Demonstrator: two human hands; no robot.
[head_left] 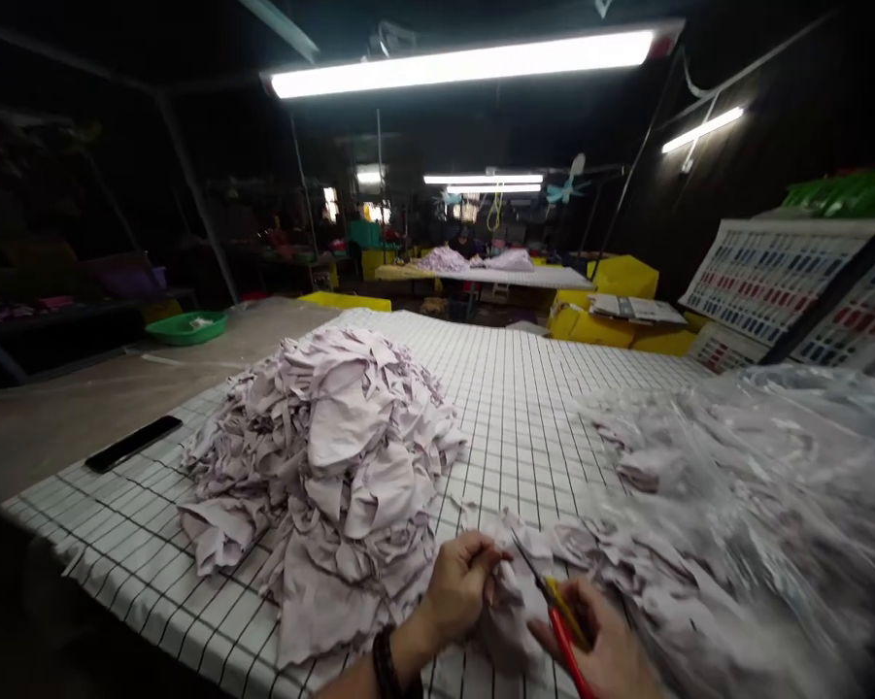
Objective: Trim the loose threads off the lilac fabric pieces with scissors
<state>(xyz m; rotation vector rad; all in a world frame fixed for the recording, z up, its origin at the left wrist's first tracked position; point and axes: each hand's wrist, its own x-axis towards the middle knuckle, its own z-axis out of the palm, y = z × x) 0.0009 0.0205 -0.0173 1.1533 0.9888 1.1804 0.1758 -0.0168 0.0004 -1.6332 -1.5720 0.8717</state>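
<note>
- Heap of pale lilac, irregular cloth pieces (350, 417): matt and soft-looking, heavily creased, with ragged edges.
- Pale lilac cloth piece by the blades (506, 636): the same dull, wrinkled fabric.
- Long-bladed scissors with red and yellow handles (552, 590): blades dark and metallic, handles smooth and plastic-looking.
- Clear, crumpled sheeting at the right (743, 524): thin plastic film, glossy, full of bright wrinkles.
- White table cover with black grid lines (510, 427): smooth, with low sheen; cloth or plastic, unclear.
- Flat, black, rectangular phone (134, 444): smooth, dark face.
- Shallow green oval basin (179, 330): smooth plastic, slightly shiny.
- Dull brown tabletop (80, 388): matt, its material unclear.
- White slotted crate (761, 277): rigid plastic.
</note>
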